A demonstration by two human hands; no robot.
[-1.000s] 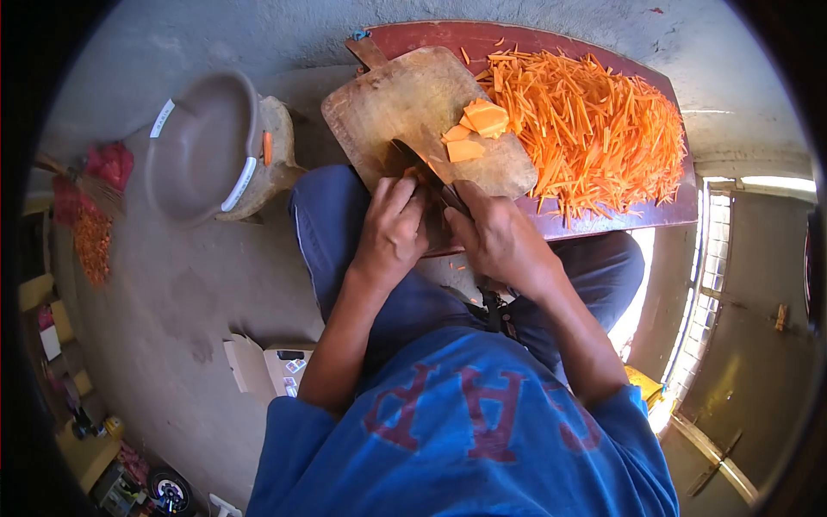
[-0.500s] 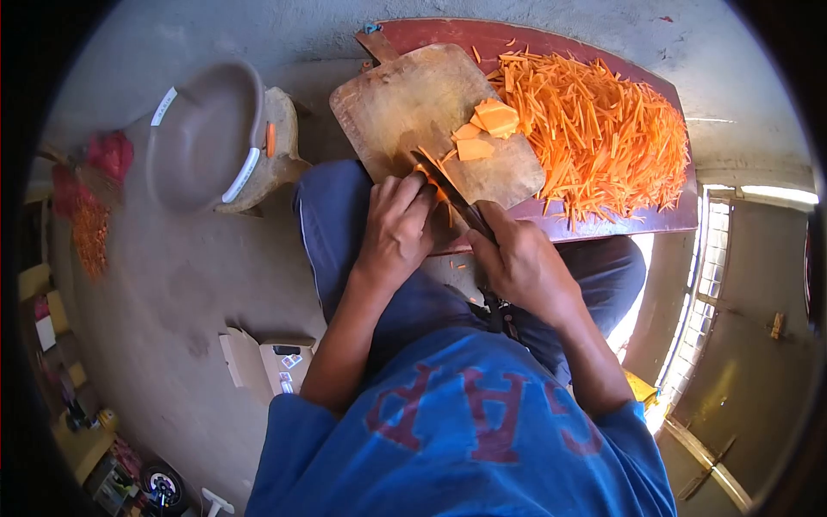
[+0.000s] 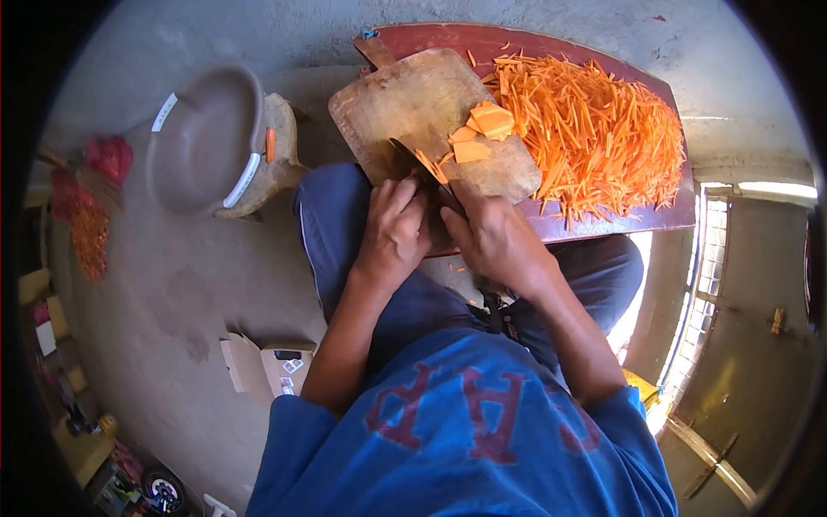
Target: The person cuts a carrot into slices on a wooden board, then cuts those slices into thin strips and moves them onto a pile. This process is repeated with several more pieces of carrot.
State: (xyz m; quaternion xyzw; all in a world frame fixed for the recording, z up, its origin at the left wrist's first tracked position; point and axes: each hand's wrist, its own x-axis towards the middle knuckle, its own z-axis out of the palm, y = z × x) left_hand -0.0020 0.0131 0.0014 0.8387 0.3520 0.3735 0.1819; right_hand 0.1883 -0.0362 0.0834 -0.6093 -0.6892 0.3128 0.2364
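My right hand (image 3: pixel 501 234) is wrapped round the handle of a knife (image 3: pixel 403 152), whose dark blade points up and left over the wooden cutting board (image 3: pixel 375 108). My left hand (image 3: pixel 396 226) rests at the board's near edge with its fingers curled down on carrot slices, mostly hidden under the fingertips and behind the blade. Freshly cut carrot strips (image 3: pixel 432 166) lie against the blade on its right side. Farther right on the board sits a small stack of flat carrot slices (image 3: pixel 491 122).
A large heap of carrot strips (image 3: pixel 594 138) covers much of the red table (image 3: pixel 431 36) right of the board. At left, a brown basin (image 3: pixel 205 142) leans on a stool (image 3: pixel 280 129) with an orange piece at its rim. An opened cardboard box (image 3: pixel 245 366) lies on the floor.
The knife has swung left and away from me, its tip farther over the board. My right hand has moved left, close to my left hand, and cut strips now sit right of the blade.
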